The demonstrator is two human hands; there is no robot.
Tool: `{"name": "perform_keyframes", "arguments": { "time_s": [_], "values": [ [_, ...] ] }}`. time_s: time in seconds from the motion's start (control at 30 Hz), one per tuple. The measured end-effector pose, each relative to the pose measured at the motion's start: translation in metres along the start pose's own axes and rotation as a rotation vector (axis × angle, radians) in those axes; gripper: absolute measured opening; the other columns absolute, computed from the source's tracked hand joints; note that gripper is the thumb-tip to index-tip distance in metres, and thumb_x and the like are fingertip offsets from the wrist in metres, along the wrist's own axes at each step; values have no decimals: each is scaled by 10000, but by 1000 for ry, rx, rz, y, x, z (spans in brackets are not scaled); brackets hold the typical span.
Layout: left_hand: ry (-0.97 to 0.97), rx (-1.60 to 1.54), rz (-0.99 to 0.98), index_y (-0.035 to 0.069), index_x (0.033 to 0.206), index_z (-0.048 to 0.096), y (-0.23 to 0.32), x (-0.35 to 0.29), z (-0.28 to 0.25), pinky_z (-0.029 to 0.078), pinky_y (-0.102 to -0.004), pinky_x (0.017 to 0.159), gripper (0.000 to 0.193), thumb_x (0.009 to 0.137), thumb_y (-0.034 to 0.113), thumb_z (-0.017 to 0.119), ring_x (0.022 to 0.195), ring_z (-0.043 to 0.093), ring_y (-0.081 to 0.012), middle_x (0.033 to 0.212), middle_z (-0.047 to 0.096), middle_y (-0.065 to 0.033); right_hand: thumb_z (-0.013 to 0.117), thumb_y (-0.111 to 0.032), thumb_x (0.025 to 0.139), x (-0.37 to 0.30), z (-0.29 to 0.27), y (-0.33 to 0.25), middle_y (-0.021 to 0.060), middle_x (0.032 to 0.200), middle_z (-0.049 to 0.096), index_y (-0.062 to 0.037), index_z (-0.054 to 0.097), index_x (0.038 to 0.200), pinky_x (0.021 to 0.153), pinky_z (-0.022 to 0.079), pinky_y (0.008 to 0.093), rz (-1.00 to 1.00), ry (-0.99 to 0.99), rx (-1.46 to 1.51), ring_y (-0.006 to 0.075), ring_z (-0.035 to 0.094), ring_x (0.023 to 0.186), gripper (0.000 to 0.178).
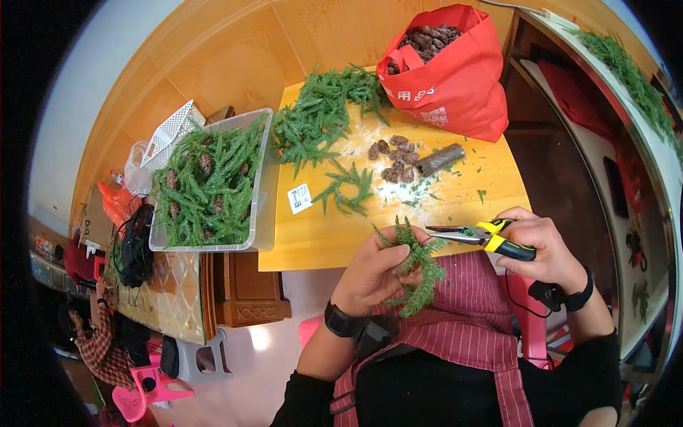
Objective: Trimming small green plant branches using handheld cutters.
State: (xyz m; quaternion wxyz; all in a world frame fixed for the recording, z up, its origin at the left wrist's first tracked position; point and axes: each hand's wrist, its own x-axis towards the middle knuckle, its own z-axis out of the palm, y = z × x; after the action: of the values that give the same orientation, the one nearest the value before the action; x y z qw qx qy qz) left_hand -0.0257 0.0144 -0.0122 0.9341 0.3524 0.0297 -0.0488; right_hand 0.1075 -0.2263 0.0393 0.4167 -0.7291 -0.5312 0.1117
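My left hand (371, 274) is closed round an artificial pine sprig (425, 274) in front of my apron, at the near edge of the table. In my right hand (541, 238) are long-nose pliers (496, 240) with yellow and black handles. Their jaws are parted and point left at the top of the sprig, with a bit of green near the jaws. Whether the tips touch the sprig I cannot tell. Beyond my hands, a small ring of green sprigs (345, 188) lies on the yellow table (313, 238).
Several pine cones (395, 160), a dark tube (441, 159) and white powder lie mid-table. A red bag (455, 92) of cones and a heap of greenery (313, 117) stand behind. At left is a plastic bin (265, 178) of greenery and cones. Farther left, another person (107, 345) sits.
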Motion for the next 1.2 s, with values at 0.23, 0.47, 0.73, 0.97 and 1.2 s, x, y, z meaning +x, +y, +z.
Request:
{"name": "perform_keyframes", "arguments": {
  "time_s": [0.23, 0.47, 0.73, 0.97, 1.2],
  "values": [
    [4, -30, -33, 7, 1055, 471, -2, -2, 3, 457, -297, 604, 343, 804, 219, 570, 759, 520, -213, 834, 524, -127, 747, -91, 625, -2, 3, 3, 75, 729, 610, -9, 618, 710, 755, 442, 347, -11, 19, -10, 282, 559, 880, 175],
    [66, 4, -60, -4, 1103, 458, -1, -7, 10, 494, -373, 748, 391, 790, 197, 580, 873, 568, -270, 895, 524, -106, 746, -99, 632, -2, 4, 4, 71, 725, 611, -19, 643, 740, 747, 446, 346, -3, 1, 11, 282, 562, 874, 169],
    [115, 72, -70, -4, 1134, 450, 0, -8, 7, 490, -391, 794, 419, 789, 187, 590, 915, 575, -271, 966, 531, -101, 747, -126, 669, -1, 5, 5, 57, 644, 588, -25, 600, 683, 762, 461, 340, -72, -3, 30, 248, 575, 686, 178],
    [66, 632, 346, -6, 1033, 544, 12, 1, 18, 468, -319, 729, 310, 731, 42, 591, 856, 569, -207, 934, 569, -102, 715, -107, 675, -5, -1, -8, 79, 577, 538, -20, 557, 608, 720, 467, 333, 8, -19, -68, 229, 560, 607, 192],
    [205, 1306, 884, -5, 962, 606, 12, 1, 31, 436, -272, 751, 289, 683, -64, 558, 852, 553, -198, 915, 572, -108, 707, -106, 662, -2, 10, -17, 97, 580, 515, 0, 549, 639, 725, 451, 336, 67, 93, -164, 256, 559, 637, 191]
  ]
}}
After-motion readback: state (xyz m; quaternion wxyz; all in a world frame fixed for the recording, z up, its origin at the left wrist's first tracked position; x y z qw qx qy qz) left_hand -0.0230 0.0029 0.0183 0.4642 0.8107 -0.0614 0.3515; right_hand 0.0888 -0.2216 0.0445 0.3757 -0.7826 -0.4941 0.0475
